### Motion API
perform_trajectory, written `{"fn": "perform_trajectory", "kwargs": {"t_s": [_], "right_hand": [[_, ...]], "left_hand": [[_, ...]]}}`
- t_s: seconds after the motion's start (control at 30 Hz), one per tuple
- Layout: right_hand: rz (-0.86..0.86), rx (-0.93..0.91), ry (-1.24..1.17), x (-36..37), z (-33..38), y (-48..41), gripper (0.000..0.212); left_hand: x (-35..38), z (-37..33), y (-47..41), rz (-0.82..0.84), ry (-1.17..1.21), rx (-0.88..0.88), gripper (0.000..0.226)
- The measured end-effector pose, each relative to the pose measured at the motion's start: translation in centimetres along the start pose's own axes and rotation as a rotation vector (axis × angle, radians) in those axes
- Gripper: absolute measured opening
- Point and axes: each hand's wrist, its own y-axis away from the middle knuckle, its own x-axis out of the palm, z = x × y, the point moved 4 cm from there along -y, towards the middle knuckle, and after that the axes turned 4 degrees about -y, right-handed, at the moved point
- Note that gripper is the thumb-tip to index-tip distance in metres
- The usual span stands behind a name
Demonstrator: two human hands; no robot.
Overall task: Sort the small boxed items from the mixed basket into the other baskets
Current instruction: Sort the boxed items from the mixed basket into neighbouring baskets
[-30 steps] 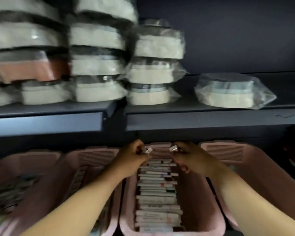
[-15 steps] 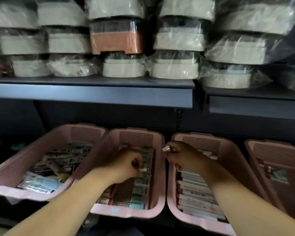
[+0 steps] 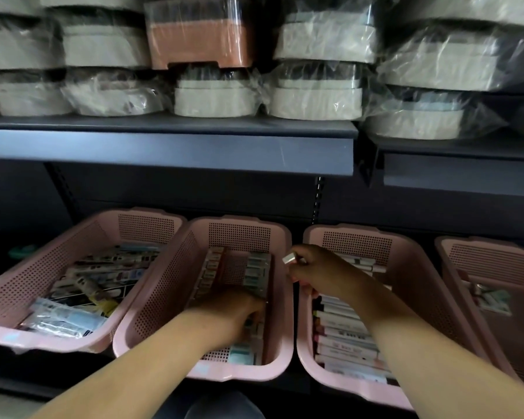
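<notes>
A dark shelf [image 3: 164,152] carries stacked plastic-wrapped containers [image 3: 315,98], stock kept up out of the way of the sorting below. Under it four pink baskets stand side by side, rims nearly touching, probably so a box can pass from one to the next in a short reach. The far-left mixed basket [image 3: 0,297] holds a loose jumble of boxed items lying at all angles. The second basket [image 3: 164,291] has rows of boxes [image 3: 256,272] set along its sides with bare floor showing between them. The third basket [image 3: 357,246] is packed with a neat file of boxes [image 3: 345,343] lying flat. The fourth basket [image 3: 490,261] is cut off at the right edge. The left grip [image 3: 236,309] is down inside the second basket with fingers curled among the boxes at its right row, seemingly seating or squaring one; blur and the hand's own back hide whether it holds anything. The right grip [image 3: 318,273] hovers over the near-left corner of the third basket, fingers closed round a small white box [image 3: 289,259] whose end pokes out past the thumb, held clear while it waits its turn.
</notes>
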Motion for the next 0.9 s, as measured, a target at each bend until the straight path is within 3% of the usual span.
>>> {"fn": "perform_trajectory", "kwargs": {"t_s": [0.27,0.43,0.63,0.9], "right_hand": [[-0.004,-0.02,-0.021,0.0,-0.2,0.1,0.018],[0.004,-0.011,-0.008,0.1,-0.2,0.1,0.019],[-0.003,-0.029,0.027,0.0,0.2,0.4,0.007],[-0.041,-0.05,-0.147,1.6,2.4,0.5,0.017]], "left_hand": [[1.1,0.4,-0.1,-0.084,0.023,-0.023,0.01],[0.7,0.4,0.1,-0.086,0.013,-0.078,0.017],[0.9,0.7,0.1,-0.101,0.206,-0.135,0.01],[-2.7,1.3,1.5,-0.464,0.646,-0.248,0.019]]}}
